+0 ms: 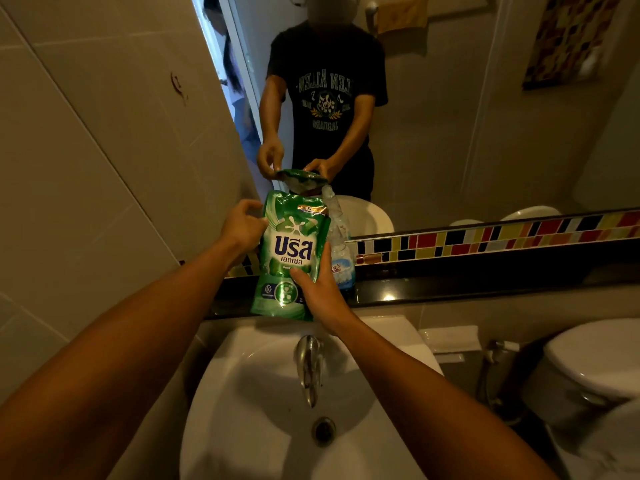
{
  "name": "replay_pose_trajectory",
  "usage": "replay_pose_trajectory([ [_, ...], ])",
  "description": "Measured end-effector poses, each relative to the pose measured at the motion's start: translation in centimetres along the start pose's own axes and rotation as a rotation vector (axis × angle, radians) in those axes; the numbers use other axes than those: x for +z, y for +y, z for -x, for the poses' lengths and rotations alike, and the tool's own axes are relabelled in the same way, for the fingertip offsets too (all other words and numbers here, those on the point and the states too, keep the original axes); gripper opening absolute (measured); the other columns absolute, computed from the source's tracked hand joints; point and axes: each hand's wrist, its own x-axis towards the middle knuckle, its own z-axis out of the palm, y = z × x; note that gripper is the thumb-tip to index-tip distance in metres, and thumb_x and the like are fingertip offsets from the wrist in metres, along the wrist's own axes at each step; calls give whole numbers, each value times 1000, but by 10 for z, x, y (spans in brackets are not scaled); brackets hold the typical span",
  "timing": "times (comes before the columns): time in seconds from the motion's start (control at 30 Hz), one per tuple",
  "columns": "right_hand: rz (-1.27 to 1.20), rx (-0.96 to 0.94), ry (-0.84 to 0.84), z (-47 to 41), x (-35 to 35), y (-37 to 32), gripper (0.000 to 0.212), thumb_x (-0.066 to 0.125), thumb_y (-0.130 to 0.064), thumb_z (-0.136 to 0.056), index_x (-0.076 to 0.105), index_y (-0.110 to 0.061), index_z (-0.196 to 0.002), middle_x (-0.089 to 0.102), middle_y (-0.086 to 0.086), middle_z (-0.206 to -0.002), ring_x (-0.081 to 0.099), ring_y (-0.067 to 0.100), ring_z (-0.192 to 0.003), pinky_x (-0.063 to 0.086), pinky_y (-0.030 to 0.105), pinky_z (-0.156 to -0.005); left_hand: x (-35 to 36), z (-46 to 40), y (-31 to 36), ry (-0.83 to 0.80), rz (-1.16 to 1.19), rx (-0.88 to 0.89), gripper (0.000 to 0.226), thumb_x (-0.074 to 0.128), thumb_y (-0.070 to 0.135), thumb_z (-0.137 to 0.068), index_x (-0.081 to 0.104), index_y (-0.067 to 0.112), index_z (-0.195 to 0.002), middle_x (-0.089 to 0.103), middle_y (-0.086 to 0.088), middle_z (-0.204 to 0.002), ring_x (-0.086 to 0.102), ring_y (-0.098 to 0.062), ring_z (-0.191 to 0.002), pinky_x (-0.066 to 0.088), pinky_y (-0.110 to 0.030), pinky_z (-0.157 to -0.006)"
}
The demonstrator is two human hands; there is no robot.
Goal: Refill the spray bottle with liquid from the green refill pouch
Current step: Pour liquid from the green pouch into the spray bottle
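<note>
The green refill pouch (289,251) stands upright on the black ledge (450,289) behind the sink, its printed front towards me. My right hand (320,292) grips its lower right side, thumb across the front. My left hand (242,225) touches its upper left edge with curled fingers. Right behind the pouch stands a clear plastic bottle (341,251) with a light blue label. It has no spray head on, and the pouch hides its left part.
A white sink (242,393) with a chrome tap (309,365) lies below my arms. A mirror (450,116) above the ledge reflects me. A band of coloured tiles (502,237) runs along the mirror's foot. A toilet (595,362) stands at right, a tiled wall (86,150) at left.
</note>
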Motion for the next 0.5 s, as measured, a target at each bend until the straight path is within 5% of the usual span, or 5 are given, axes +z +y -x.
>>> replay_pose_trajectory([
  [0.2, 235, -65, -11, -1, -28, 8, 102, 66, -29, -96, -10, -52, -159, 49, 4, -156, 59, 23, -133, 52, 60, -106, 30, 13, -27, -9, 223, -84, 16, 49, 5, -100, 63, 12, -98, 66, -7, -85, 62, -16, -67, 55, -21, -44],
  [0.33, 372, -117, -20, -1, -48, 9, 101, 63, -26, -101, -16, -48, -160, 45, 4, -159, 54, 21, -137, 48, 59, -110, 45, 18, -42, -65, 465, -203, 13, 48, 12, -101, 60, 14, -104, 68, -10, -98, 68, -20, -78, 60, -38, -57],
  [0.5, 497, -239, 8, -7, -62, 8, 78, 54, -41, -105, 1, -50, -161, 44, 2, -160, 53, 20, -137, 51, 49, -105, 55, 26, -47, -127, 757, -197, 13, 44, 16, -105, 56, 17, -110, 68, -12, -112, 67, -25, -100, 60, -54, -66],
])
